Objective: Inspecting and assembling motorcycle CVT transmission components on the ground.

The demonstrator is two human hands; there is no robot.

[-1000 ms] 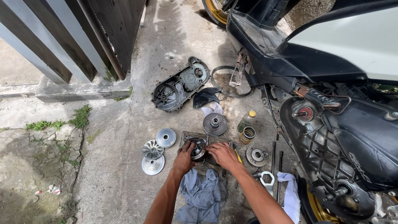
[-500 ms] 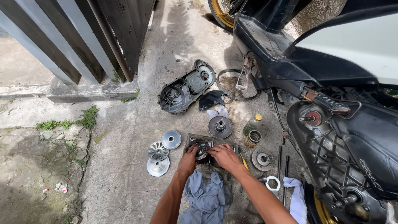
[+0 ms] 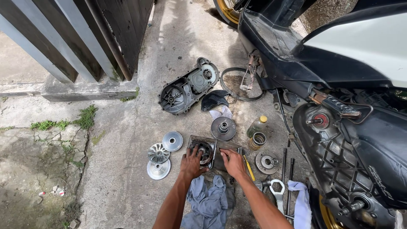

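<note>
While both hands sit low centre | left hand (image 3: 191, 163) fingers spread, grasping clutch (image 3: 202, 152) | right hand (image 3: 232, 163) beside it, fingers flat on tray (image 3: 224, 146), holding nothing

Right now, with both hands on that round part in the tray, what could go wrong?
Grit may get in: the pulley discs lie on bare concrete. The spring beside the small bottle could roll or knock it over. The left hand might slip on the greasy clutch part.

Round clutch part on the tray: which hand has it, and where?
The left hand grips the round clutch part at its lower-left rim; the right hand rests on the tray beside it.
</note>
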